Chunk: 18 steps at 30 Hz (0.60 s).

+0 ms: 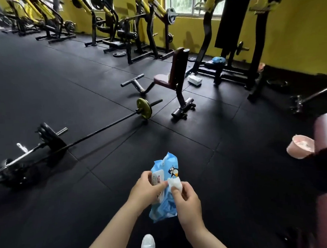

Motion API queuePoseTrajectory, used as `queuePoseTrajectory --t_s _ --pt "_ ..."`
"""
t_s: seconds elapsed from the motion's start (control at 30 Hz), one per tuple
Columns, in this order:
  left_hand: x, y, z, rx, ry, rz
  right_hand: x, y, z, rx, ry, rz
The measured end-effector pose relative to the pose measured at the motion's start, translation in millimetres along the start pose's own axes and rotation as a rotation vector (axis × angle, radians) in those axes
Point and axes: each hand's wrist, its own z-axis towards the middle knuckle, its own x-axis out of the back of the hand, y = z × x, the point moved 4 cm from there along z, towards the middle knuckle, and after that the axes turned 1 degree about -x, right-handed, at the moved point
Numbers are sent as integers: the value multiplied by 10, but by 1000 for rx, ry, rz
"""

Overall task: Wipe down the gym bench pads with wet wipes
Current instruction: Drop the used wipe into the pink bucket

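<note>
We're standing on the black rubber floor (207,152), and both hands are busy in front of us. Our left hand (143,192) has its grip curled round the blue wet wipes pack (165,200), thumb by the white flap. Our right hand (186,199) pinches a white wipe (175,183) between thumb and fingers, right at the pack's opening. Ahead stands a dark red bench (168,76), seat and upright back pad, well apart from us. A barbell (95,130) lies across the floor between. At our right edge, another dark red pad (326,130) beside a pink cup (300,146).
</note>
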Motion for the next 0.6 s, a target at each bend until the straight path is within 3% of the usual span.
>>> queuePoseTrajectory --t_s 0.33,0.6 --pt "182 922 2063 -127 -219 105 -76 -403 1818 -75 237 57" --pt "-237 1742 3169 -239 -362 220 621 -380 2858 -217 455 114"
